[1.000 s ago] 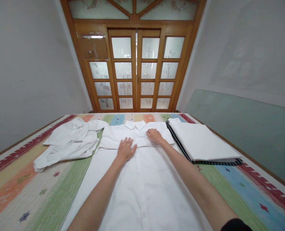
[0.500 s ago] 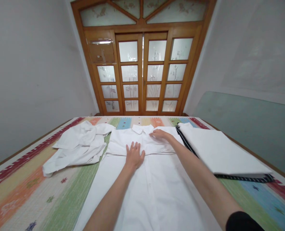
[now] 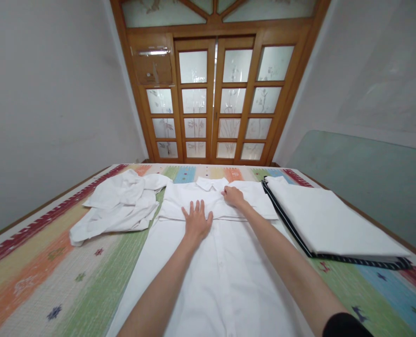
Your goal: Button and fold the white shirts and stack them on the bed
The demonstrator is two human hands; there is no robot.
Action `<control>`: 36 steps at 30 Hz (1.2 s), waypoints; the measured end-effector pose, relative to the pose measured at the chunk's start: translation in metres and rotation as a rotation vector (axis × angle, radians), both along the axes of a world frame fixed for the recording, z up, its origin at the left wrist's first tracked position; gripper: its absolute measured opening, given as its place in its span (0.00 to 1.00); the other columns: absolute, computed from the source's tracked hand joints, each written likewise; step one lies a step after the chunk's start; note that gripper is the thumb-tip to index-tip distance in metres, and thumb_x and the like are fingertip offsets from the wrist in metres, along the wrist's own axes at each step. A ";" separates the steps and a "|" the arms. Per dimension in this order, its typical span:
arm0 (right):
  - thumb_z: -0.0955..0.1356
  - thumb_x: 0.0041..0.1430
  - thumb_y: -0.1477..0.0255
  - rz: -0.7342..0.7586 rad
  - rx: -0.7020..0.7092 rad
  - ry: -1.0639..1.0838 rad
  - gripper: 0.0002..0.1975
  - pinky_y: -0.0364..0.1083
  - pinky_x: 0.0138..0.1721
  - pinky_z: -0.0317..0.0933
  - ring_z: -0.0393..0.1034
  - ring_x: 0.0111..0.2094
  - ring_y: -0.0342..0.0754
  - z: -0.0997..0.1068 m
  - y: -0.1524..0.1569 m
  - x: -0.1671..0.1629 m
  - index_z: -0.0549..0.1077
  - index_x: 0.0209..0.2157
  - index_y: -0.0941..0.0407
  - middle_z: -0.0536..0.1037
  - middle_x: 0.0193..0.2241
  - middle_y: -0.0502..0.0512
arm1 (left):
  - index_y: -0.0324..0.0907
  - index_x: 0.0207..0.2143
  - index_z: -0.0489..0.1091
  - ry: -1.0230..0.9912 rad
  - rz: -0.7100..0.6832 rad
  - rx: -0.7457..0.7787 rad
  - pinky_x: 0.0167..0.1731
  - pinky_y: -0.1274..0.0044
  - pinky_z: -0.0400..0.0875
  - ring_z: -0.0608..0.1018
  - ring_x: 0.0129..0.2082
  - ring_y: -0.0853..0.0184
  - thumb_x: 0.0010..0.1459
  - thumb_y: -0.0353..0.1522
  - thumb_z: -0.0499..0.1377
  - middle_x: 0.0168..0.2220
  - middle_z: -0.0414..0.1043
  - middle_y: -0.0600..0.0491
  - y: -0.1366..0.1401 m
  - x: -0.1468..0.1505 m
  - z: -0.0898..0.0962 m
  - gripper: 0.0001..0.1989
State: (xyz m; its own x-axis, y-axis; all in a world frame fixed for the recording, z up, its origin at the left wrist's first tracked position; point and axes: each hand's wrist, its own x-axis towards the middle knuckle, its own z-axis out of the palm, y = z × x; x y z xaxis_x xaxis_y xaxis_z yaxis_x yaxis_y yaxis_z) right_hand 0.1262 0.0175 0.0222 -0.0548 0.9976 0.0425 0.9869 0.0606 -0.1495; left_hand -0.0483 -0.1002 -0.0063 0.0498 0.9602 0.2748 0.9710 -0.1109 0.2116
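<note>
A white collared shirt (image 3: 225,281) lies front up on the patterned cloth, its collar (image 3: 211,183) at the far end and its sleeves folded across the chest in a wide band. My left hand (image 3: 196,221) rests palm down where the band's lower edge crosses the front, fingers spread and pressing on the fabric. Just below the right side of the collar, my right hand (image 3: 233,195) is closed, its fingertips curled together on the shirt's fabric. The pinched bit itself is hidden by the fingers.
Left of the shirt lies a crumpled white garment (image 3: 123,201). On the right is a flat stack of folded white cloth (image 3: 330,220) with a black striped piece beneath. A striped, colourful cloth (image 3: 130,271) covers the table. Wooden glazed doors (image 3: 213,98) stand behind.
My right hand's fingers have curled in from a more stretched pose near the collar. My left hand stays flat on the shirt. The camera view has shifted slightly.
</note>
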 end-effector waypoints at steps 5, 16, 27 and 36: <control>0.59 0.67 0.61 -0.030 0.016 -0.047 0.18 0.48 0.44 0.60 0.71 0.48 0.56 0.000 -0.009 0.010 0.70 0.49 0.57 0.76 0.47 0.66 | 0.37 0.64 0.58 0.013 0.029 -0.033 0.63 0.48 0.42 0.54 0.67 0.50 0.66 0.43 0.41 0.66 0.56 0.43 -0.001 -0.001 0.003 0.30; 0.57 0.69 0.62 -0.115 0.132 -0.011 0.17 0.45 0.40 0.58 0.73 0.44 0.53 -0.014 -0.023 0.070 0.69 0.44 0.58 0.78 0.42 0.64 | 0.37 0.63 0.60 0.019 0.033 -0.064 0.63 0.51 0.45 0.55 0.66 0.51 0.65 0.43 0.41 0.66 0.56 0.44 0.004 -0.006 0.005 0.30; 0.58 0.68 0.66 -0.071 0.138 0.056 0.14 0.44 0.40 0.56 0.72 0.44 0.52 -0.013 -0.025 0.072 0.70 0.44 0.58 0.79 0.43 0.62 | 0.32 0.57 0.65 -0.012 0.337 0.024 0.59 0.57 0.55 0.64 0.61 0.48 0.63 0.37 0.47 0.61 0.63 0.35 0.026 -0.099 0.016 0.24; 0.58 0.68 0.67 -0.069 0.144 0.026 0.14 0.43 0.39 0.56 0.72 0.44 0.51 -0.016 -0.024 0.071 0.69 0.45 0.58 0.78 0.43 0.63 | 0.36 0.53 0.68 -0.515 0.436 -0.032 0.49 0.70 0.67 0.77 0.48 0.55 0.53 0.31 0.58 0.45 0.77 0.43 0.056 -0.146 0.029 0.24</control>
State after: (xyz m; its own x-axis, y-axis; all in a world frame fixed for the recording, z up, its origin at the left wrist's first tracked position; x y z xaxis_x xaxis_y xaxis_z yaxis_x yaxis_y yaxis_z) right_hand 0.1975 -0.0065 0.0059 0.0166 0.9825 0.1855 0.9855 0.0154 -0.1693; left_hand -0.1942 -0.0442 0.0229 -0.4742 0.8707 0.1306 0.6998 0.2828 0.6559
